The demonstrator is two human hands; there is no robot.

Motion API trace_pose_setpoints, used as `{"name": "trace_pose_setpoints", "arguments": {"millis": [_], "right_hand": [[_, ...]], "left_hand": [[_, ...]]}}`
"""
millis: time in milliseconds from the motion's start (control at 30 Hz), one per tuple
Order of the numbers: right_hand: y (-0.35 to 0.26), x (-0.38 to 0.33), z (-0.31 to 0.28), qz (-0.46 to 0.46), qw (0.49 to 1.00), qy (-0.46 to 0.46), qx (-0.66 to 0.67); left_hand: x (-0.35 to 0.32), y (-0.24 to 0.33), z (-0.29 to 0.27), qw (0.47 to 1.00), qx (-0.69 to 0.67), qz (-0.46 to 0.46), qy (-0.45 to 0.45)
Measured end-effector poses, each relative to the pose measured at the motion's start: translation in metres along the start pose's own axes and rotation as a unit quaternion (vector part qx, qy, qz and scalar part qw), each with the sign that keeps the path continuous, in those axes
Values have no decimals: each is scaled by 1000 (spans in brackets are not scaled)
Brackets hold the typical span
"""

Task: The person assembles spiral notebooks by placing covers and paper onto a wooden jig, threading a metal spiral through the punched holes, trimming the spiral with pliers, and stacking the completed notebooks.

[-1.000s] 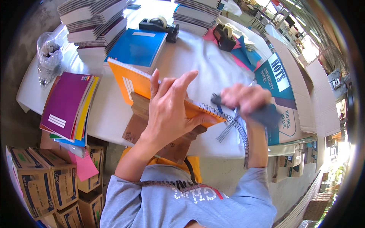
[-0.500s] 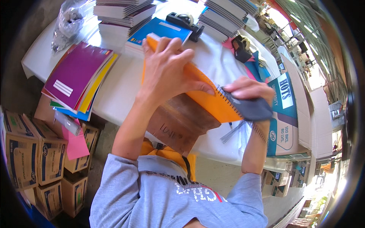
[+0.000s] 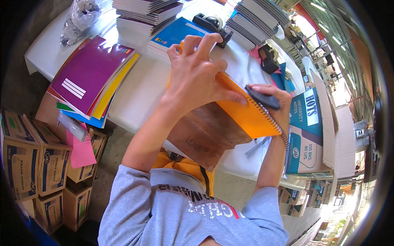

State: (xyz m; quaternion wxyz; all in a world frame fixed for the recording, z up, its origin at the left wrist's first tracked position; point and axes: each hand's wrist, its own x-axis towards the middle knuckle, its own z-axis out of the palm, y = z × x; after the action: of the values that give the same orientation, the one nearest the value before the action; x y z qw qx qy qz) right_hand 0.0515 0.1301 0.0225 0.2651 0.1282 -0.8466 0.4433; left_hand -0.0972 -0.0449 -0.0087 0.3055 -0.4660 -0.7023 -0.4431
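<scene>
My left hand point(image 3: 193, 76) steadies an orange notebook point(image 3: 250, 117), thumb on its cover and fingers arched over the far edge. The notebook is tilted above a worn brown board point(image 3: 205, 135) with handwriting on it. A dark wire coil point(image 3: 269, 117) runs along the notebook's right edge, and its tail hangs by my right wrist. My right hand point(image 3: 273, 92) grips a dark, smooth, rounded block point(image 3: 262, 97) beside the coil; whether they touch, I cannot tell. Another loose coil point(image 3: 256, 148) lies on the white-covered table near the notebook's lower corner.
Purple-topped notebooks point(image 3: 88, 74) lie at left, a blue notebook point(image 3: 176, 33) beyond my left hand. Spiral notebook stacks point(image 3: 143, 16) and two tape dispensers point(image 3: 211, 26) stand farther back. An open carton point(image 3: 303, 131) is at right; brown cartons point(image 3: 55, 168) sit low at left.
The dark block has moved up along the coil, away from the notebook's lower corner. My left fingers are more raised and spread. The whole view has shifted slightly.
</scene>
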Motion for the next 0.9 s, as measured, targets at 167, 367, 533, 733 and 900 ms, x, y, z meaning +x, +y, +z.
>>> {"name": "trace_pose_setpoints", "arguments": {"millis": [167,367,533,733,900], "right_hand": [[-8,4,1,-88,994,-29,58],[10,22,8,-203,949,-13,239],[6,34,-1,-134,982,-47,123],[-4,43,0,-43,998,-42,-35],[22,46,0,146,975,37,-163]], "left_hand": [[-2,-1,6,998,-58,15,20],[2,-3,8,996,-83,13,7],[2,-9,12,995,-89,28,21],[5,-27,15,994,-102,17,40],[7,-34,16,988,-146,7,43]]}}
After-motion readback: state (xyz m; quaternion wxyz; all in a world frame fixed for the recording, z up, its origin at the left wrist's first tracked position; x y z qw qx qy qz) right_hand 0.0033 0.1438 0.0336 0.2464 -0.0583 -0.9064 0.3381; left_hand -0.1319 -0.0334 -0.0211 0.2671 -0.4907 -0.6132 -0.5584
